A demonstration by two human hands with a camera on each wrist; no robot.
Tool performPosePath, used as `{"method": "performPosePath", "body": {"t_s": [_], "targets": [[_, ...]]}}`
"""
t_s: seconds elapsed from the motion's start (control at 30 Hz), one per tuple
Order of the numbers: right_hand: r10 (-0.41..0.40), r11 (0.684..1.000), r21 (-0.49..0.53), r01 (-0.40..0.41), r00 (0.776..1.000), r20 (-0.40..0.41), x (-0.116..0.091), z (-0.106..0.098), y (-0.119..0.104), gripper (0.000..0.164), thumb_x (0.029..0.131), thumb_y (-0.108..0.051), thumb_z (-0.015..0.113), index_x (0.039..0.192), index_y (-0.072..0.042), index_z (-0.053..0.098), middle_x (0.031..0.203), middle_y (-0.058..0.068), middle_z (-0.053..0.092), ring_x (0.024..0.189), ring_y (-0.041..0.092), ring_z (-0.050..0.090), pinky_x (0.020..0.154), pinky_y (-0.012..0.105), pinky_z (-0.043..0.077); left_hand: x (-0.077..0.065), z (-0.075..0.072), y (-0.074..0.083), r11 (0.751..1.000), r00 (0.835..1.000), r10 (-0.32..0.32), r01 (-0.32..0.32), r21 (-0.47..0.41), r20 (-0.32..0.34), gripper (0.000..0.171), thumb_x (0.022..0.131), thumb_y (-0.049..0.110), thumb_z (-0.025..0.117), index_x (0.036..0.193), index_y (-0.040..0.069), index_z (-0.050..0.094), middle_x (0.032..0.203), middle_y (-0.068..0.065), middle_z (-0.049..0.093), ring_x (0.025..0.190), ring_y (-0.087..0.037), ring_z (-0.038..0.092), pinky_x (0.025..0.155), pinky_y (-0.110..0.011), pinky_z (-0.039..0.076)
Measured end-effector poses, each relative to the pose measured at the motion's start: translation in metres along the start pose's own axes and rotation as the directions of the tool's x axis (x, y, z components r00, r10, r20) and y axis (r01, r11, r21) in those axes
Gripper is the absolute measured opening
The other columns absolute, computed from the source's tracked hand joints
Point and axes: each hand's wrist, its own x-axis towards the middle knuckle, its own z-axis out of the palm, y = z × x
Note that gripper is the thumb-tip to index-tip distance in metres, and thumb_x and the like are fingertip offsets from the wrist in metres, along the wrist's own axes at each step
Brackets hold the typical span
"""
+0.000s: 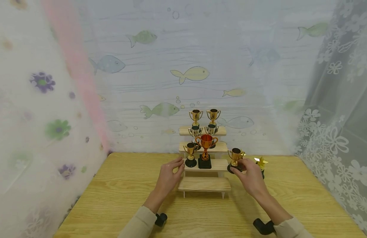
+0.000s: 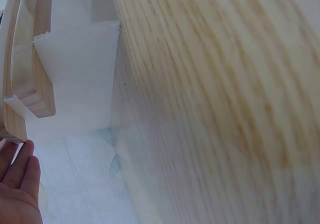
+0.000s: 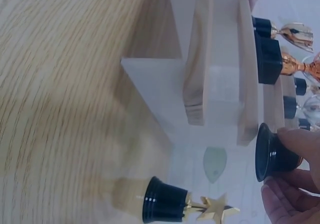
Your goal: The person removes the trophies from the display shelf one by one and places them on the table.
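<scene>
Just off the right end of a stepped wooden stand (image 1: 204, 184), my right hand (image 1: 251, 175) holds a small gold trophy cup (image 1: 235, 154). Fingers and thumb pinch its black base (image 3: 275, 156), which is at about the height of the second step from the bottom. On that step stand another gold cup (image 1: 190, 152) at the left and a larger orange-copper cup (image 1: 205, 145) in the middle. My left hand (image 1: 170, 173) touches the left end of the same step; in the left wrist view its extended fingertips (image 2: 29, 146) meet the board's end.
Two silver cups (image 1: 195, 132) stand on the third step, two gold cups (image 1: 213, 115) on the top one. A gold star trophy (image 3: 165, 201) with a black base stands on the wooden table (image 1: 124, 191), right of the stand. Patterned curtains (image 1: 189, 92) hang behind and at both sides.
</scene>
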Motion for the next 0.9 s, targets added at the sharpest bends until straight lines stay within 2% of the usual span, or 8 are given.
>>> {"method": "performPosePath", "body": {"t_s": [0.3, 0.5, 0.7, 0.9], "targets": [[0.016, 1.000, -0.016, -0.016, 1.000, 0.009, -0.003, -0.004, 0.006, 0.028, 0.092, -0.013, 0.079, 0.110, 0.006, 0.070, 0.100, 0.015, 0.067, 0.088, 0.031, 0.062, 0.076, 0.044, 0.052, -0.001, 0.000, 0.000, 1.000, 1.000, -0.006, 0.006, 0.001, 0.005, 0.028, 0.102, 0.019, 0.065, 0.122, 0.000, 0.075, 0.132, -0.015, 0.067, 0.124, -0.032, 0.063, 0.100, -0.047, 0.053], [-0.002, 1.000, -0.023, 0.002, 1.000, -0.017, -0.005, -0.007, 0.010, 0.026, 0.089, -0.011, 0.081, 0.106, 0.006, 0.071, 0.098, 0.014, 0.067, 0.083, 0.027, 0.060, 0.072, 0.040, 0.052, 0.000, -0.002, 0.002, 1.000, 1.000, -0.008, 0.008, 0.000, 0.001, 0.028, 0.101, 0.018, 0.066, 0.121, 0.000, 0.075, 0.132, -0.014, 0.068, 0.124, -0.032, 0.063, 0.101, -0.047, 0.053], [0.041, 0.999, -0.034, -0.041, 0.999, -0.008, -0.010, -0.010, 0.015, 0.027, 0.089, -0.012, 0.081, 0.106, 0.004, 0.069, 0.096, 0.012, 0.067, 0.080, 0.024, 0.060, 0.069, 0.035, 0.050, 0.000, -0.003, 0.003, 1.000, 1.000, -0.007, 0.007, -0.016, 0.005, 0.027, 0.101, 0.017, 0.066, 0.121, 0.000, 0.075, 0.133, -0.016, 0.067, 0.125, -0.033, 0.063, 0.101, -0.048, 0.053], [0.057, 0.997, -0.043, -0.057, 0.998, -0.003, -0.016, -0.014, 0.023, 0.028, 0.089, -0.011, 0.081, 0.108, 0.006, 0.069, 0.095, 0.012, 0.068, 0.082, 0.023, 0.064, 0.069, 0.034, 0.055, -0.001, -0.002, 0.000, 1.000, 1.000, -0.003, 0.003, -0.017, 0.013, 0.028, 0.102, 0.019, 0.065, 0.122, 0.001, 0.075, 0.133, -0.015, 0.067, 0.125, -0.032, 0.063, 0.101, -0.047, 0.053]]}}
